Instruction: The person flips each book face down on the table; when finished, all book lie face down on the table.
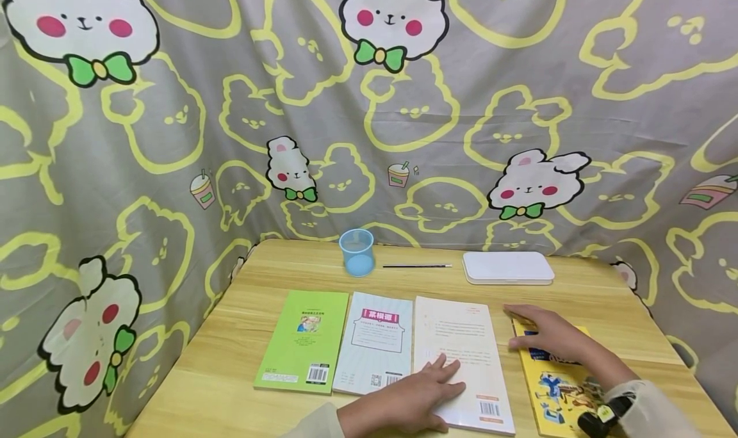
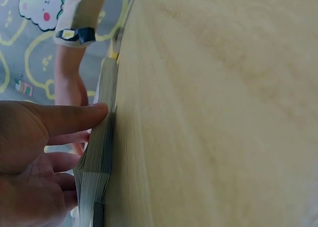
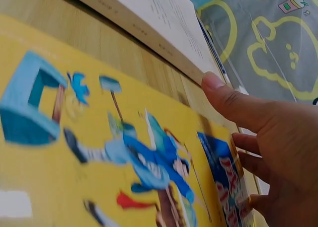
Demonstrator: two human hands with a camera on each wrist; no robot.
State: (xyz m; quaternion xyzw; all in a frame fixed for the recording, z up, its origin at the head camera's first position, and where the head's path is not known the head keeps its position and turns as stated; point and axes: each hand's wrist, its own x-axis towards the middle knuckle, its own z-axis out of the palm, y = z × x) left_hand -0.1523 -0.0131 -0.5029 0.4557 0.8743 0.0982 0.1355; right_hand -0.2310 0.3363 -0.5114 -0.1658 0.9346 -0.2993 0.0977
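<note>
A: Pale wood is what everything lies on, the table (image 1: 242, 335), with four books in a row along its near edge. Where are the hands?

B: The left hand (image 1: 403, 403) lies flat on the white book (image 1: 461, 355), fingers straight and slightly spread over its near-left corner. The left wrist view shows the thumb (image 2: 74, 118) pressed against the book's page edge. Nothing is gripped.

A: And the right hand?

B: The right hand (image 1: 548, 339) rests palm-down on the yellow book (image 1: 556, 387), fingers extended toward the white book's far-right side. In the right wrist view its thumb (image 3: 233, 103) touches the corner of the white book (image 3: 149, 23), just beyond the yellow cover (image 3: 99, 152). It is open too, holding nothing.

A: What step does that look like?

B: Judging by the contact, both hands are bracing the white book, probably to square it up or slide it. The next move likely calls for an even push from both sides, so it does not ride over the striped blue book (image 1: 377, 342) left of the fingers.

A: Anything beyond the fingertips?

B: A green book (image 1: 305, 339) far left; farther off a blue cup (image 1: 357, 252), a black pen (image 1: 416, 266) and a white case (image 1: 507, 267).
</note>
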